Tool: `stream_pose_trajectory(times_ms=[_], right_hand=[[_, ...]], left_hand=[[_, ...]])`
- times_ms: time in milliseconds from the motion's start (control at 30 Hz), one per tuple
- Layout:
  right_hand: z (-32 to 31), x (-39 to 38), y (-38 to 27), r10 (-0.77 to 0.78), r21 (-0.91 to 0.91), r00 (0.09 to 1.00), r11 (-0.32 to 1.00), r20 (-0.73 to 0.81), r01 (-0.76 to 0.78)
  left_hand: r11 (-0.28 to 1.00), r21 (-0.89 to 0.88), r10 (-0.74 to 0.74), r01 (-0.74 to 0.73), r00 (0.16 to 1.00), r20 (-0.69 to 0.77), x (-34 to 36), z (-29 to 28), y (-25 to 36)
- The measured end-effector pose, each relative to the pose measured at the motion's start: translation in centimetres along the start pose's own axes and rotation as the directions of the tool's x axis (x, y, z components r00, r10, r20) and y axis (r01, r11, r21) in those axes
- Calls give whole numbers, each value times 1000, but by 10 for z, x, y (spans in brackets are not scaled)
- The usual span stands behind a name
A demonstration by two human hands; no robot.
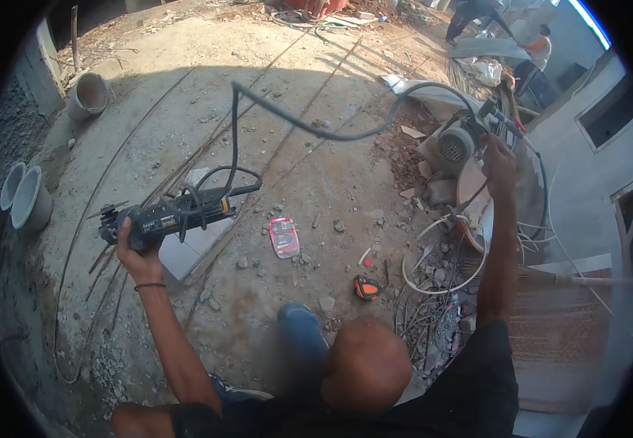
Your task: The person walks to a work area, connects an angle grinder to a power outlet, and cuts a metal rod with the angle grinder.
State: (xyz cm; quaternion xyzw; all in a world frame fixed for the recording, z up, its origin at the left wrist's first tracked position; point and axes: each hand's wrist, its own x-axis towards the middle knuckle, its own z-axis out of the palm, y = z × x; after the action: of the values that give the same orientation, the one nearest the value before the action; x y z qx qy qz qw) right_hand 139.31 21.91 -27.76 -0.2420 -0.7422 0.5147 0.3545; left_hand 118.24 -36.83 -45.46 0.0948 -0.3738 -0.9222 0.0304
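Observation:
My left hand point(137, 255) is closed around the head end of a black angle grinder point(174, 219), held over a pale tile point(199, 248) on the ground. Part of its cord loops about the tool. The dark power cord point(316, 131) rises from there and arches across to the right. Out at the right, my right arm is stretched toward a grey electric motor point(456, 144). The fingers of my right hand point(500, 160) are pinched together beside that motor, close to the cord's far end; what they hold is too small to make out.
An orange tape measure point(367, 287) and a red-and-white package point(284, 238) lie on the dirt. Long rebar rods point(316, 95) cross the ground. White hose point(433, 290) and tangled wires sit at right, near a broom point(550, 277). Buckets point(32, 198) stand left. Two people are far right.

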Motion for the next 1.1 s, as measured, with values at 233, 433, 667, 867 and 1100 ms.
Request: stream_pose_trajectory(times_ms=[233,433,667,867,1100], right_hand=[[-198,41,110,-438,-946,855,279,-277,-164],[-367,-16,101,-346,-715,628,263,-697,-648],[-491,-35,74,-182,-370,333,239,-925,-898],[-496,-72,17,127,-308,618,779,-775,-546],[-148,-139,15,534,-571,845,693,-2,-440]], left_hand=[[999,50,-7,11,998,-69,24,-43,9],[998,-25,43,-51,969,-244,23,-90,58],[981,157,170,-117,906,-387,36,-145,89],[998,53,46,-40,991,-123,47,-151,42],[912,-278,310,-301,951,-10,45,-86,71]])
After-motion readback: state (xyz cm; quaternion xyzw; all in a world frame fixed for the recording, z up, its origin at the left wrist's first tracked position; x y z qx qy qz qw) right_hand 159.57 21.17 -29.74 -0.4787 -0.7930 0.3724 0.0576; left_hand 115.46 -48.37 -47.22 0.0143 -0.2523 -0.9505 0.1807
